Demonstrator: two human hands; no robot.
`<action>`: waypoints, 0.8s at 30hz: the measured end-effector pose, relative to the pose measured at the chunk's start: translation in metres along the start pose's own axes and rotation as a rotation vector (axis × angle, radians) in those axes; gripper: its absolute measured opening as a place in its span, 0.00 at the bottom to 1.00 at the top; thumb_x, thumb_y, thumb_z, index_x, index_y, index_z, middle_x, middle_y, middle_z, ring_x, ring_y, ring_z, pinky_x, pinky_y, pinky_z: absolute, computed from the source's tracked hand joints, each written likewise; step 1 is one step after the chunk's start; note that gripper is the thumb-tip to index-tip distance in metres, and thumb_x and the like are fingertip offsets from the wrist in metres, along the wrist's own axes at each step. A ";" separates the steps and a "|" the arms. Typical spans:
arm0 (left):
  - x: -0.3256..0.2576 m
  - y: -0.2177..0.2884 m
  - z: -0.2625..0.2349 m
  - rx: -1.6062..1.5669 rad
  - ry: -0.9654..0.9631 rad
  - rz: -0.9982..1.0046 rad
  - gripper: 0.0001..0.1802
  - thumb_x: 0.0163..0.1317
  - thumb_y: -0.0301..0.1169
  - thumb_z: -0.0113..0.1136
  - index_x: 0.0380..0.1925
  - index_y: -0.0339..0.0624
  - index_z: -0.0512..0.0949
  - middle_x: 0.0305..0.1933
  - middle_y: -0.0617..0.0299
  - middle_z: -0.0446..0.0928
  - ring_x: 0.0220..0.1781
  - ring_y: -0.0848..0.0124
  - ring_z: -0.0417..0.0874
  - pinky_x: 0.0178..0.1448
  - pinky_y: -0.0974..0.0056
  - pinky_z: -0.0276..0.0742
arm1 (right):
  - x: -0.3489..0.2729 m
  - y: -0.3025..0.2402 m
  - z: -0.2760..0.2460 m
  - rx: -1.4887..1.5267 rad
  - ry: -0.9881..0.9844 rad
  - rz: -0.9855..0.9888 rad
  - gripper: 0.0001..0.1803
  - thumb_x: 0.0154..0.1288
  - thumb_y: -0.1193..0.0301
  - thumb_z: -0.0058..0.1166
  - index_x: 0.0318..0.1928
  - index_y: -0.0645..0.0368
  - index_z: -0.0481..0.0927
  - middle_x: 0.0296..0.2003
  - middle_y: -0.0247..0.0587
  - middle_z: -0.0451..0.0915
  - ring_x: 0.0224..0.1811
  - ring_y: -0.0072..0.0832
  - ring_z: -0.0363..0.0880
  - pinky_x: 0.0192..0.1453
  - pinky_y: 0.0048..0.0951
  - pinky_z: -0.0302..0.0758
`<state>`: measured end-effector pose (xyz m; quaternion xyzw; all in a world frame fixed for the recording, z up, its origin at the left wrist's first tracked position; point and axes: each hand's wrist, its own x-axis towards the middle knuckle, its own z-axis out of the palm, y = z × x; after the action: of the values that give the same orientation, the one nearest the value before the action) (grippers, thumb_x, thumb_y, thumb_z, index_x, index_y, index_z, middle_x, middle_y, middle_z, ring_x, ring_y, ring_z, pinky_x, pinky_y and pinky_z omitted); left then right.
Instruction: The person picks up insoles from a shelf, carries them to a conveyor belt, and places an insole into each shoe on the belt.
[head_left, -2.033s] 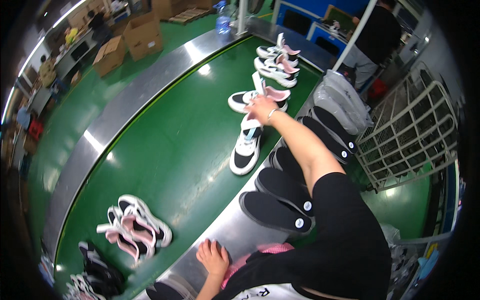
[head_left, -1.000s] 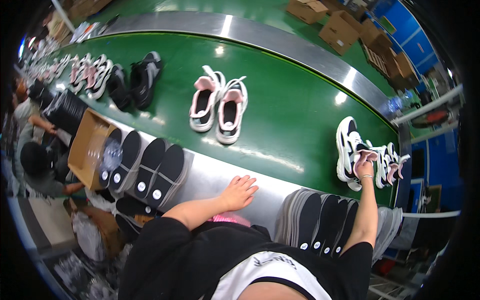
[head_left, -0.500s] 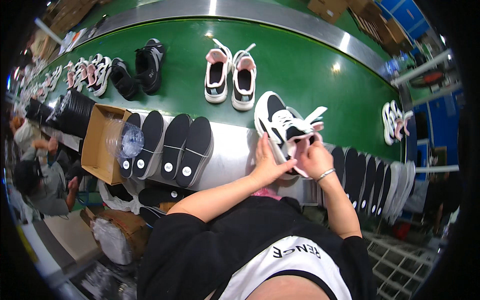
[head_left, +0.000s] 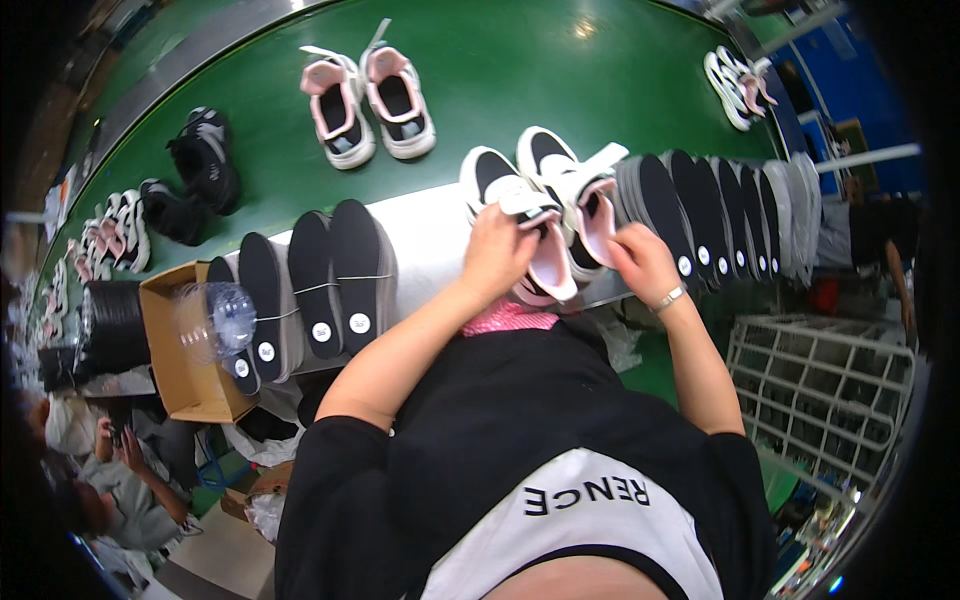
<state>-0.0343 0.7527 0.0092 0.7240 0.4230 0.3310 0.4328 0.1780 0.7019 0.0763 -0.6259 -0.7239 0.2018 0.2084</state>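
Two white, black and pink sneakers stand side by side before me, toes pointing away. My left hand (head_left: 497,255) has its fingers closed on the tongue and laces of the left sneaker (head_left: 490,168), whose pink-lined opening faces me. At the heel collar of the right sneaker (head_left: 545,150), my right hand (head_left: 645,265) pinches the pink edge. A pale strap sticks out over that shoe's top. Most of my right fingertips are hidden behind the collar.
Bundled black insoles (head_left: 318,285) stand left beside an open cardboard box (head_left: 185,390) holding a clear plastic roll. More insoles (head_left: 670,215) line the right. A matching sneaker pair (head_left: 400,105) and black shoes (head_left: 205,165) sit on the green belt (head_left: 500,70). A white wire rack (head_left: 820,390) is lower right.
The single visible sneaker in my hands is now two side by side. My left hand has moved from its side to the laces and tongue of the left one. The view has shifted.
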 end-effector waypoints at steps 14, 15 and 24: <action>0.099 -0.065 -0.165 0.731 0.322 -0.010 0.12 0.48 0.21 0.45 0.33 0.38 0.76 0.34 0.52 0.75 0.40 0.56 0.74 0.45 0.59 0.68 | 0.005 -0.034 0.012 0.217 -0.044 -0.158 0.03 0.50 0.76 0.49 0.28 0.62 0.73 0.26 0.44 0.72 0.30 0.40 0.71 0.34 0.33 0.68; 0.112 -0.062 -0.172 0.863 0.155 0.044 0.13 0.47 0.21 0.46 0.33 0.39 0.76 0.34 0.53 0.74 0.40 0.57 0.74 0.44 0.59 0.69 | 0.006 -0.035 0.015 0.240 -0.085 -0.135 0.03 0.49 0.76 0.49 0.27 0.62 0.73 0.26 0.44 0.72 0.29 0.40 0.71 0.34 0.33 0.68; 0.180 -0.077 -0.170 1.497 -0.954 -0.142 0.18 0.46 0.30 0.54 0.40 0.57 0.74 0.42 0.63 0.75 0.47 0.64 0.75 0.52 0.50 0.61 | 0.004 -0.024 0.026 0.208 -0.196 -0.035 0.02 0.48 0.77 0.50 0.26 0.61 0.73 0.26 0.41 0.73 0.30 0.38 0.72 0.33 0.33 0.67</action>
<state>-0.1267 0.9945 0.0283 0.8499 0.3470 -0.3965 -0.0040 0.1434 0.7022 0.0683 -0.5655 -0.7269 0.3322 0.2039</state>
